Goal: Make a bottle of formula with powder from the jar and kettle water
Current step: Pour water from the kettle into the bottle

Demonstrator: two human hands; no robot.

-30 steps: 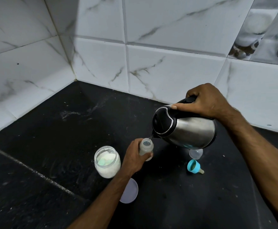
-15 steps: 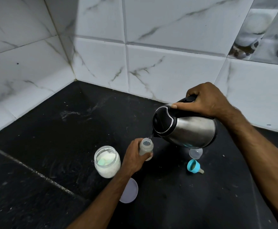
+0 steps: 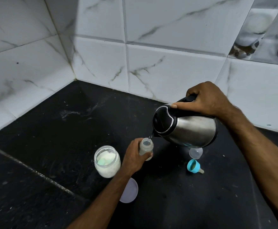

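My left hand (image 3: 134, 157) grips a small translucent baby bottle (image 3: 146, 148) standing upright on the black counter (image 3: 60, 146). My right hand (image 3: 207, 100) holds the black handle of a steel kettle (image 3: 186, 128), tilted with its spout just above the bottle's open mouth; a thin stream of water runs into it. Left of the bottle stands the open glass jar (image 3: 107, 161) of white powder with a pale green scoop inside.
The jar's round lid (image 3: 130, 190) lies flat near my left forearm. A clear bottle cap (image 3: 196, 152) and a blue collar with teat (image 3: 194, 166) lie on the counter under the kettle. White marbled tile walls close the corner behind.
Almost nothing has moved: the kettle stays tilted over the bottle, raised very slightly, and water keeps running in.
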